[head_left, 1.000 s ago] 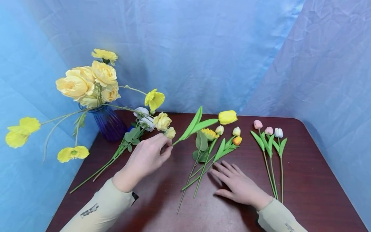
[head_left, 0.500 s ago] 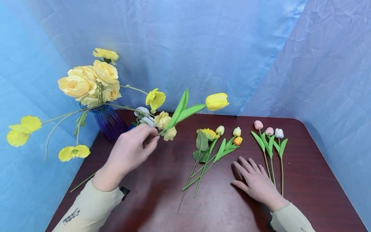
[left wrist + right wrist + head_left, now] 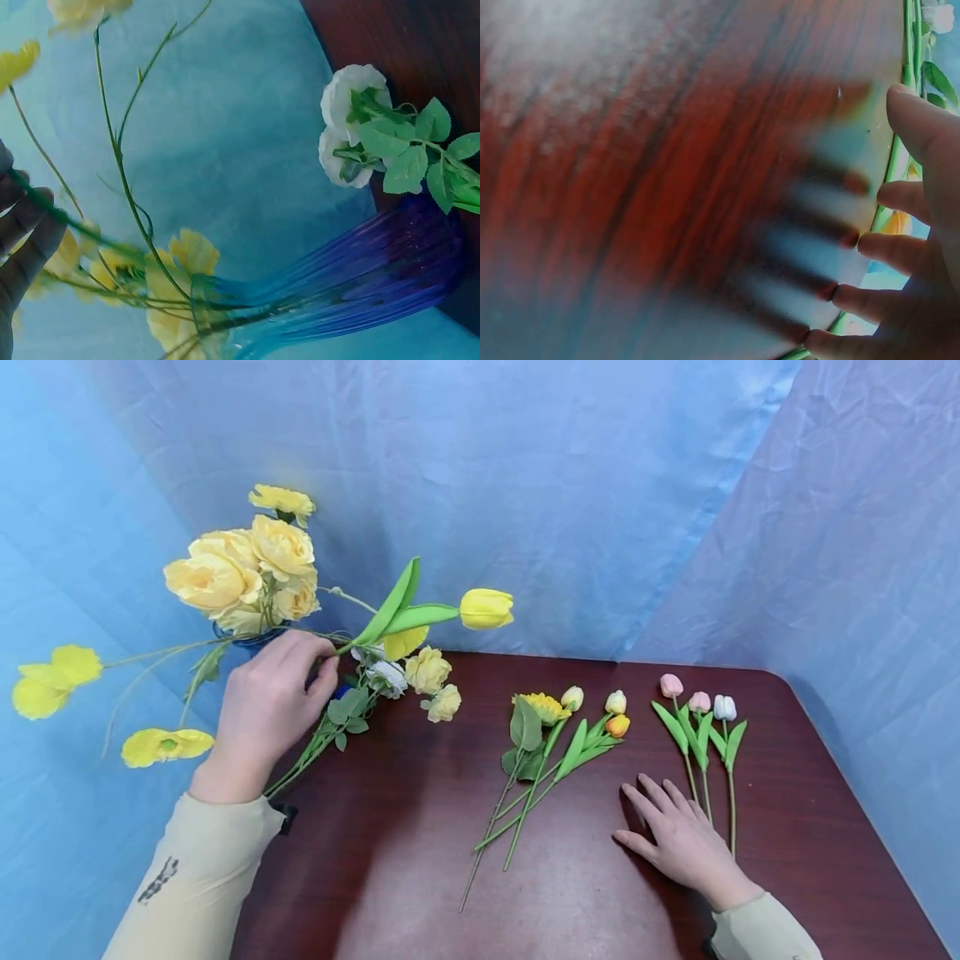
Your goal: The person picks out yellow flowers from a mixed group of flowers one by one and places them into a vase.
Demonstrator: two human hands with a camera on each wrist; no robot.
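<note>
My left hand (image 3: 264,706) pinches the green stem of a yellow tulip (image 3: 486,609) in front of the vase. The tulip's head and leaves point right. In the left wrist view the stem runs past the fingers (image 3: 37,225) toward the mouth of the blue-purple ribbed vase (image 3: 360,277). Pale yellow flowers (image 3: 213,578) and yellow poppies (image 3: 167,747) stand in that vase, which my hand mostly hides in the head view. My right hand (image 3: 682,839) rests on the table with spread fingers, left of the pink tulips (image 3: 671,686) and a white tulip (image 3: 724,707).
Mid-table lie a sunflower (image 3: 542,708), an orange tulip (image 3: 618,726) and cream tulips (image 3: 615,702) with crossing stems. White flowers (image 3: 386,678) and leafy stems (image 3: 351,710) lie beside the vase. Blue cloth (image 3: 510,510) hangs behind the dark wooden table (image 3: 420,860).
My left hand has carried the yellow tulip left and up to the vase. My right hand has moved right, away from the middle stems, toward the pink tulips.
</note>
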